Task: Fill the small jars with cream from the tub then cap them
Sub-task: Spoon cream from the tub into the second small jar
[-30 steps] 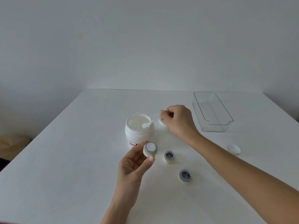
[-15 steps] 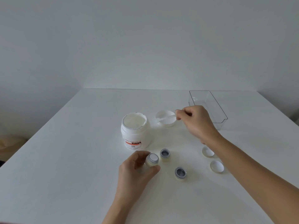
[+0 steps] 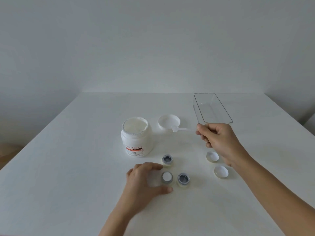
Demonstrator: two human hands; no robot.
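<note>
The open white cream tub point(image 3: 136, 138) stands mid-table, with its lid point(image 3: 169, 123) upside down to the right of it. Three small jars stand in front of the tub. One jar point(image 3: 167, 177) is filled with white cream; the two others point(image 3: 167, 159) point(image 3: 183, 179) look dark inside. My left hand point(image 3: 144, 182) rests on the table, thumb and forefinger spread around the filled jar without touching it. My right hand point(image 3: 219, 142) pinches the handle of a clear spatula point(image 3: 180, 128), whose scoop end lies at the lid's near edge. Two white caps point(image 3: 212, 156) point(image 3: 221, 171) lie below my right hand.
A clear plastic tray point(image 3: 213, 109) sits at the back right, just beyond my right hand. The white table point(image 3: 76, 167) runs to a plain wall at the back.
My left hand lowered the filled jar onto the table beside the other two and let go. My right hand carried the spatula from the tub to the lid, rightward.
</note>
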